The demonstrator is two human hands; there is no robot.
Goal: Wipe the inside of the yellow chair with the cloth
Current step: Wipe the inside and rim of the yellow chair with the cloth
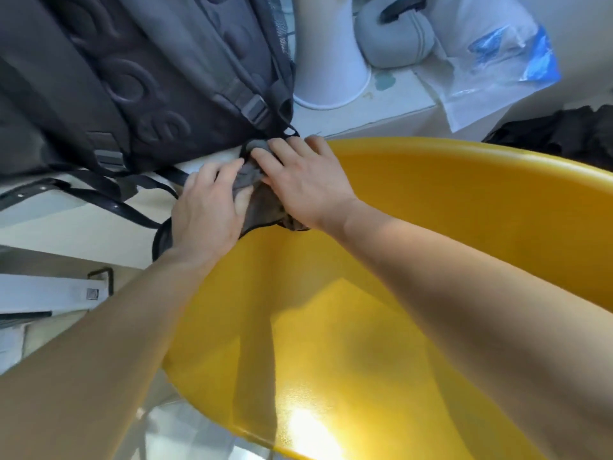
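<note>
The yellow chair (431, 207) fills the lower right, a glossy plastic shell with a curved rim. A grey cloth (257, 197) lies bunched over the rim's upper left edge. My left hand (209, 210) grips the cloth from the left, fingers curled around its fold. My right hand (305, 184) presses flat on the cloth from the right, fingers spread toward the rim. Most of the cloth is hidden under both hands.
A dark grey backpack (132, 78) with straps and buckles leans at the upper left, touching the cloth's far end. Behind the chair stand a white cone-shaped base (328, 68), a grey pouch (394, 38) and a clear plastic bag (497, 54). Dark fabric (564, 131) lies at the right.
</note>
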